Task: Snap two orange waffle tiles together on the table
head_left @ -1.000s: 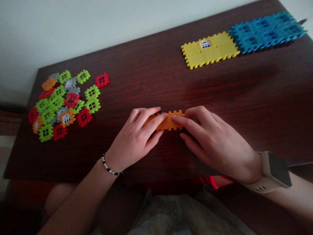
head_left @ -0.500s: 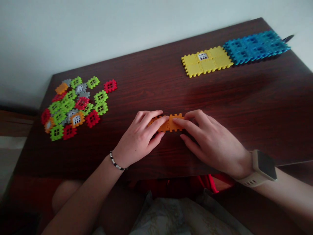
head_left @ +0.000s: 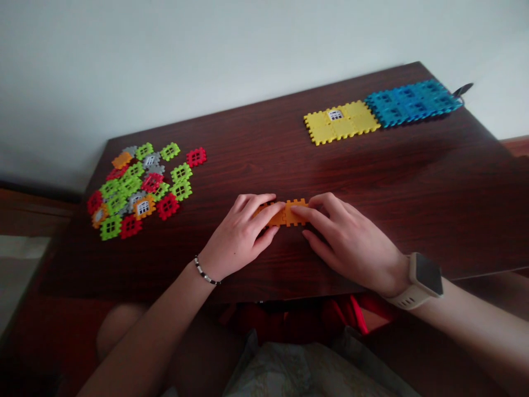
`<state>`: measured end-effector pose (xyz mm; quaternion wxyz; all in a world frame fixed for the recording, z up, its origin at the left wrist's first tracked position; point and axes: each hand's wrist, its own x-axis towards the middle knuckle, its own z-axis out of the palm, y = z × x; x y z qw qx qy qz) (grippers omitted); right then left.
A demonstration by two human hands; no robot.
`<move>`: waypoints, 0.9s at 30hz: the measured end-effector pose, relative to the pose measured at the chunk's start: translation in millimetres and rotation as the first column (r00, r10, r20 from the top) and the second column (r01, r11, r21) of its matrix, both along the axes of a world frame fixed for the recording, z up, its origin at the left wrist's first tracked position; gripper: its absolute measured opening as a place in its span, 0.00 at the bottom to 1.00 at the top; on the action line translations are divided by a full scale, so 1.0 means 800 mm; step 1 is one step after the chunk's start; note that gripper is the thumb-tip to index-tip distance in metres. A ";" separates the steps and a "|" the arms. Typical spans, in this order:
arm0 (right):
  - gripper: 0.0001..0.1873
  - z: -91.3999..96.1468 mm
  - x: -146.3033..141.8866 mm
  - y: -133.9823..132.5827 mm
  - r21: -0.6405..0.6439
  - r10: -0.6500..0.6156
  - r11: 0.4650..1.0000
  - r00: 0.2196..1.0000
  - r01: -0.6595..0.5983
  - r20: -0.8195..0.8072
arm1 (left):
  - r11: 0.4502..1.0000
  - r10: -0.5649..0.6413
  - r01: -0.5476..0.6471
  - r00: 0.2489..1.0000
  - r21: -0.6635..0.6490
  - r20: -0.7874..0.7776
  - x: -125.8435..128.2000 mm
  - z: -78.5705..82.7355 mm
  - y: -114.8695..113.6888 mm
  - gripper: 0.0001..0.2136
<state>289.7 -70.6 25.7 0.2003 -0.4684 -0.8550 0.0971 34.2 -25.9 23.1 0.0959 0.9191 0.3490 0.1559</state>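
Note:
Two orange interlocking tiles [head_left: 295,219] lie side by side on the dark wooden table, their toothed edges meeting. My left hand [head_left: 237,237] is curled over the left tile, index finger on top and thumb at its near edge, covering much of it. On the right tile rests the index finger of my right hand [head_left: 357,242]; its other fingers bend around the right end, and the thumb sits just below. Whether the teeth are fully locked, I cannot tell.
At the left lies a loose pile of green [head_left: 111,227], red [head_left: 168,205], grey and orange tiles, some with window cut-outs. Toward the back right, a joined yellow panel [head_left: 343,129] with a white window piece adjoins stacked blue tiles [head_left: 413,105]. A wall [head_left: 248,49] borders the table's far side.
The camera view has shifted, so the table and its pieces appear lower. Both hands keep nearly the same grip on the orange tiles.

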 end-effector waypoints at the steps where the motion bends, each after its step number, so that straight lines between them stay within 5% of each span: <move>1: 0.19 0.000 0.000 0.000 -0.006 0.001 1.000 1.000 -0.001 -0.001 | 1.000 0.000 0.000 1.000 0.000 0.000 0.000 0.000 0.000 0.20; 27: 0.23 0.002 0.003 -0.001 -0.020 0.017 1.000 0.999 -0.018 -0.033 | 1.000 0.004 -0.004 1.000 -0.004 -0.011 0.000 -0.001 0.000 0.23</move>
